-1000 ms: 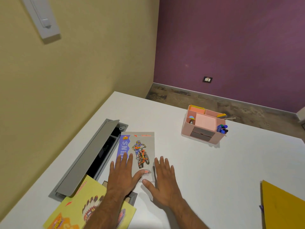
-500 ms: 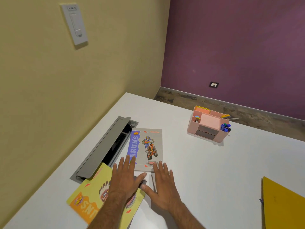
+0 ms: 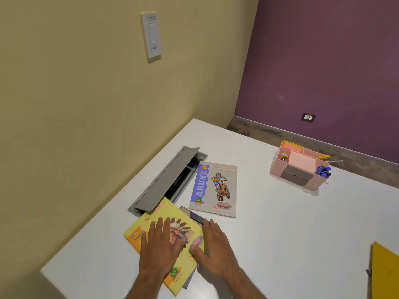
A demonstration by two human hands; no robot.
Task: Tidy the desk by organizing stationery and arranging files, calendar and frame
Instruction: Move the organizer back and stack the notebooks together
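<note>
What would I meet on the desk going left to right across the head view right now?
Grey cable hatch → grey motorbike notebook → pink desk organizer → yellow file at the right edge. I left out the yellow notebook under the hands, which overlaps the first two.

"ARUN'S", "65" on grey notebook (image 3: 213, 189)
</note>
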